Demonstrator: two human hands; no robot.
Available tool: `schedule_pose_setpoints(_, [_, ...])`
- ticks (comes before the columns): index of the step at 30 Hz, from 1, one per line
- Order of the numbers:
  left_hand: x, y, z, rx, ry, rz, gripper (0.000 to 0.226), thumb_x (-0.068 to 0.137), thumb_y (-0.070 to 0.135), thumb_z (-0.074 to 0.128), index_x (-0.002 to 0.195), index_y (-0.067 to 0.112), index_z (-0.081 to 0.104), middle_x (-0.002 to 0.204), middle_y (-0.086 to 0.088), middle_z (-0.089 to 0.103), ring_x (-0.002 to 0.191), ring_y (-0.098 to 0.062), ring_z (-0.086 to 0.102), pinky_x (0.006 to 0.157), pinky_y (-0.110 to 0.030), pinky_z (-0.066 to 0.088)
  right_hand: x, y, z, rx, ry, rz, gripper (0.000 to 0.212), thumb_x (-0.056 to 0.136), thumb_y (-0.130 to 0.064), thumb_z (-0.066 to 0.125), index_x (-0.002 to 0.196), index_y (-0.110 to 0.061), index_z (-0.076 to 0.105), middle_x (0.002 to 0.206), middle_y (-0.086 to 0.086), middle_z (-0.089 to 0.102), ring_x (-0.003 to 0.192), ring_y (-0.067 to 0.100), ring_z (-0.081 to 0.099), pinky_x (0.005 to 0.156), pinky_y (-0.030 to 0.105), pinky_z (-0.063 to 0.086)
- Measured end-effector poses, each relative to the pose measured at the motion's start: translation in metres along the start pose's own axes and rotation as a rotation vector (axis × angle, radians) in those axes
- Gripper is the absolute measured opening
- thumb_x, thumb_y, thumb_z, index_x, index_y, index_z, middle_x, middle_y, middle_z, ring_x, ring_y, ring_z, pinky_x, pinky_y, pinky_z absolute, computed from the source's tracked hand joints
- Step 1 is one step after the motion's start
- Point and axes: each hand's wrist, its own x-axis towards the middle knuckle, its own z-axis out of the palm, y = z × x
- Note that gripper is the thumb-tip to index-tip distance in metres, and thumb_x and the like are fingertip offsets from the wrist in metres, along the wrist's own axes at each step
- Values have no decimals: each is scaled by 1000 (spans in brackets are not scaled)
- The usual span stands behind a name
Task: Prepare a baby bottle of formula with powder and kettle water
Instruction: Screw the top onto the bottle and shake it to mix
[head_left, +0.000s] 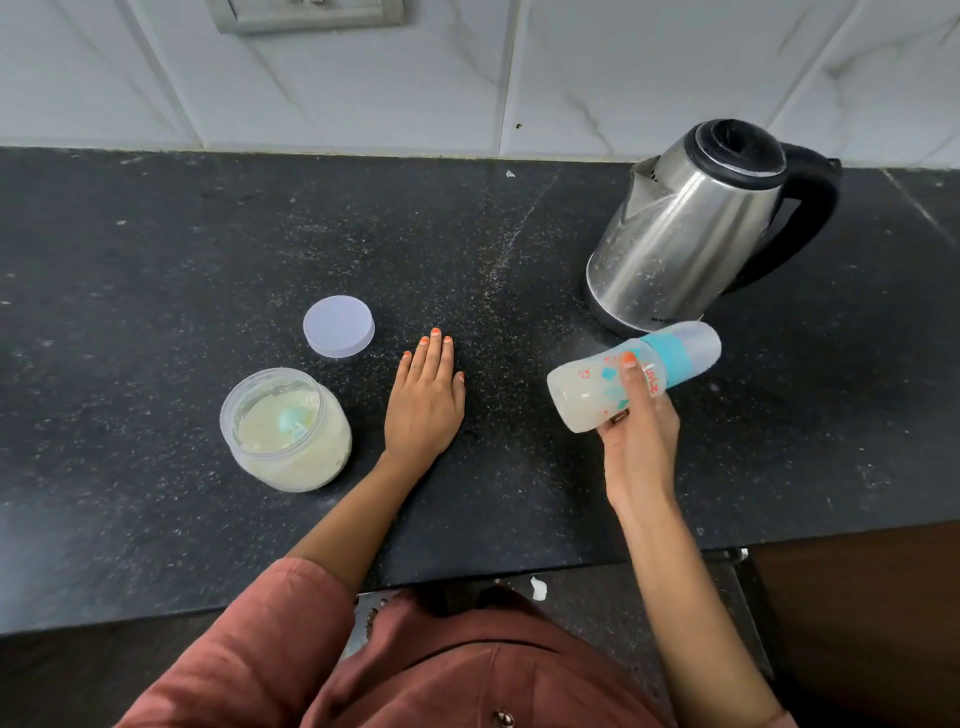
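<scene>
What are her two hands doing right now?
Left hand: open, flat on the counter, holding nothing.
Right hand: fingers curled round the tilted baby bottle.

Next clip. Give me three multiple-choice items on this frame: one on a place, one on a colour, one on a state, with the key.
1. Where is the lid of the powder jar?
A) screwed on the jar
B) on the counter beyond the jar
C) on the floor

2. What colour is the collar of the baby bottle?
A) red
B) black
C) turquoise

3. How is the baby bottle?
A) upright on the counter
B) lying on the counter
C) held tilted in the right hand

Key:
1 B, the jar is open and the lid lies apart from it.
2 C, the band is plainly turquoise.
3 C, fingers wrap it above the counter.
</scene>
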Motion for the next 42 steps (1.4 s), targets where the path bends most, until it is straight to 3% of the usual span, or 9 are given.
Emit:
schedule_pose_setpoints(6, [1,0,0,10,-23,-9,50,100,27,26,145,6,18,154,-10,16,143,-22,12,116,-35,5,-28,12,-5,-562,-357,58,24,68,-4,71,85,-20,64,72,-10,72,72,3,66,70,21,54])
schedule_pose_setpoints(11, [0,0,0,-1,-23,-9,50,100,27,25,145,6,17,155,-10,15,144,-21,11,116,-35,4,-5,1,3,-52,-52,38,26,78,-20,63,104,-20,59,96,-6,68,89,7,65,80,28,54])
schedule_pose_setpoints(16, [0,-1,-1,20,-27,-9,50,100,28,25,146,7,16,155,-9,14,144,-21,11,116,-35,4,-26,5,0,-550,-378,62,24,74,-2,68,90,-18,63,84,-4,69,81,9,65,74,23,54])
schedule_pose_setpoints(18, [0,0,-1,14,-22,-10,50,100,27,25,145,6,17,155,-10,15,144,-21,12,116,-35,5,-25,2,-3,-563,-389,69,23,73,0,68,87,-18,64,78,-6,70,76,7,66,68,19,54])
schedule_pose_setpoints(23, [-1,0,0,-6,3,-1,49,100,26,29,144,5,22,153,-12,20,143,-23,16,116,-36,7,-4,-3,3,11,-63,81,14,87,-16,56,99,-18,60,90,-6,69,80,4,68,69,23,57])
schedule_pose_setpoints(28, [1,0,1,-8,-2,-2,49,100,25,29,144,5,22,153,-12,20,143,-24,16,116,-36,6,-27,7,0,-535,-384,122,23,67,-11,71,87,-18,65,77,-7,73,80,11,66,72,22,55])
schedule_pose_setpoints(34, [0,-1,1,-1,10,2,49,100,26,29,144,4,23,153,-12,22,142,-24,18,115,-35,6,-4,-7,11,-49,-96,35,16,85,-16,57,100,-21,59,94,-6,68,86,6,66,78,26,55])
schedule_pose_setpoints(39, [1,-1,1,1,0,7,49,100,25,30,143,4,24,152,-13,23,142,-25,19,116,-37,9,-25,5,6,-606,-428,3,28,70,-3,72,87,-23,63,76,-11,71,76,4,65,72,21,54])
schedule_pose_setpoints(42, [0,0,1,-1,13,1,49,98,26,28,141,2,30,149,-15,29,139,-27,26,114,-39,14,-21,4,8,-446,-373,37,27,64,-14,79,86,-19,65,75,-9,72,74,3,66,69,21,55])
